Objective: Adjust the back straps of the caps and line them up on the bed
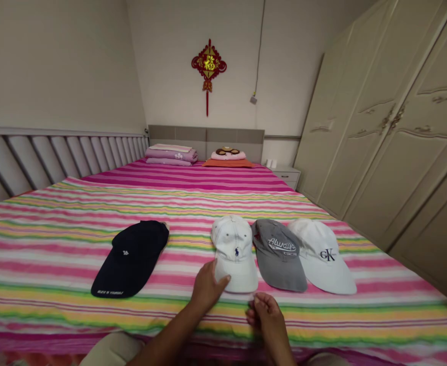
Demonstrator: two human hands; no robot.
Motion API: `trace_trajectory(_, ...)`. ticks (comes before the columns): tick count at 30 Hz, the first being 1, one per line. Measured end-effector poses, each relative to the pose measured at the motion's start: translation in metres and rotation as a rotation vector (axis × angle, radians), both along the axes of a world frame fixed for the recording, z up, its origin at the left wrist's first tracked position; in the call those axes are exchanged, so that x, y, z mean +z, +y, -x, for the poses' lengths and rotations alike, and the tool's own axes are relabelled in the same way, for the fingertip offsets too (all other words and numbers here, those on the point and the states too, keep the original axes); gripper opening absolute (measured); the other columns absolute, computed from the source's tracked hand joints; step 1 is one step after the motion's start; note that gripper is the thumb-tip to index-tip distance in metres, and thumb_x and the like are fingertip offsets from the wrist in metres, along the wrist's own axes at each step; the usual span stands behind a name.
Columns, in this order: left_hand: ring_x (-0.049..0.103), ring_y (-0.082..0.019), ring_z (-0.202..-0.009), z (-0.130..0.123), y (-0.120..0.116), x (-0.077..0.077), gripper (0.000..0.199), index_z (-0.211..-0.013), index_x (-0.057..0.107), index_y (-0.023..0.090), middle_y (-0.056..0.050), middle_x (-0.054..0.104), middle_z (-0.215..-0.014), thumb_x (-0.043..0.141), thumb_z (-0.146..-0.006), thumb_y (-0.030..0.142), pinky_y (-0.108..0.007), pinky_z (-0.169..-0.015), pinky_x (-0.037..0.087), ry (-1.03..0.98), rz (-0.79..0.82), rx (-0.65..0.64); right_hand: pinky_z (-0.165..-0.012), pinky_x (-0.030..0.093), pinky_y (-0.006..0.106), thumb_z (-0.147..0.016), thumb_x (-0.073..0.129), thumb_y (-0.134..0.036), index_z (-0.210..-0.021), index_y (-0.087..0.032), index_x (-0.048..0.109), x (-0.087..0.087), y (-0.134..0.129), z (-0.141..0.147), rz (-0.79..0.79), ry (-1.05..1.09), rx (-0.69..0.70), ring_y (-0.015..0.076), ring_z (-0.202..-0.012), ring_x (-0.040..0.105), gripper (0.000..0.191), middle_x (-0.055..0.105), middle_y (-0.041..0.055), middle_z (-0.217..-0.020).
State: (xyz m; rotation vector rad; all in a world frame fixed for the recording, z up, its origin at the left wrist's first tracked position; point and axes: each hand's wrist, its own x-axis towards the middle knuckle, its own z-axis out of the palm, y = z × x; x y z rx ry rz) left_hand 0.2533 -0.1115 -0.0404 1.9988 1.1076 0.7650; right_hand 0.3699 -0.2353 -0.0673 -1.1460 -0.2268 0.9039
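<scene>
Beige-trousered knee point(109, 351) at the bottom edge, then two bare forearms point(162, 340) reaching over a rainbow-striped bedspread point(48, 264). Left hand point(208, 287) open, fingers loosely spread and laid on the brim point(241, 282) of a white baseball cap point(234, 241) with a navy polo-player logo, apparently not gripping it. Right hand point(267, 317) just below that brim, apart from it, fingertips drawn together with nothing visible between them. Cap lying crown up on the bedspread, well right of a navy cap point(130, 259), just beside a grey "Always" cap point(279, 254), with a white "CK" cap point(322, 256) beyond. Probably light, with a soft crown likely to dent; the stiffer brim likely the surest place to take hold.
</scene>
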Motion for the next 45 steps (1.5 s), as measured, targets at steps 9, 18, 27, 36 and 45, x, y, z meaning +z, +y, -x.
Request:
trace_trajectory(9, 0.028, -0.031, -0.125, 0.0, -0.016, -0.003, 0.086, -0.132, 0.031, 0.007, -0.019, 0.037, -0.134, 0.06, -0.06, 0.044, -0.043, -0.102, 0.014, 0.334, -0.121, -0.094, -0.039, 0.035, 0.02, -0.048, 0.07, -0.046, -0.057, -0.018, 0.05, 0.0, 0.013, 0.0, 0.067, -0.181, 0.107, 0.0103, -0.042, 0.046, 0.036, 0.049, -0.0056, -0.043)
trace_trajectory(18, 0.032, -0.03, -0.124, 0.003, -0.016, -0.015, 0.077, -0.128, 0.037, 0.005, -0.02, 0.039, -0.133, 0.056, -0.065, 0.044, -0.046, -0.104, 0.017, 0.292, -0.179, -0.055, -0.04, 0.032, 0.02, -0.053, 0.064, -0.055, -0.059, -0.018, 0.048, -0.009, 0.012, -0.001, 0.079, -0.245, 0.165, 0.0091, -0.041, 0.043, 0.041, 0.048, -0.0051, -0.045)
trace_trajectory(27, 0.049, -0.028, -0.112, 0.065, -0.012, -0.032, 0.042, -0.107, 0.059, 0.015, -0.015, 0.058, -0.115, 0.057, -0.068, 0.031, -0.045, -0.097, 0.035, 0.103, -0.26, -0.003, -0.047, 0.031, 0.024, -0.071, 0.051, -0.05, -0.055, -0.019, 0.046, -0.016, -0.001, 0.016, 0.051, -0.574, 0.41, 0.0112, -0.047, 0.038, 0.036, 0.045, -0.0035, -0.048)
trace_trajectory(36, 0.059, -0.012, -0.05, 0.179, -0.008, -0.017, 0.016, -0.063, 0.056, 0.014, 0.0, 0.059, -0.053, 0.065, -0.066, 0.028, -0.022, -0.05, 0.048, -0.833, 0.541, 0.725, -0.052, 0.034, 0.024, -0.074, 0.047, -0.048, -0.054, -0.021, 0.04, -0.016, -0.009, 0.035, 0.137, -0.828, 0.611, 0.0136, -0.052, 0.037, 0.033, 0.037, -0.0042, -0.052)
trace_trajectory(45, 0.058, -0.009, -0.045, 0.197, 0.009, 0.001, 0.015, -0.061, 0.05, 0.013, 0.001, 0.058, -0.05, 0.061, -0.071, 0.011, -0.02, -0.048, 0.051, -1.136, 0.544, 0.88, -0.049, 0.034, 0.025, -0.07, 0.048, -0.053, -0.051, -0.022, 0.042, -0.02, -0.007, 0.039, 0.15, -0.798, 0.649, 0.0145, -0.051, 0.038, 0.037, 0.04, -0.0029, -0.051)
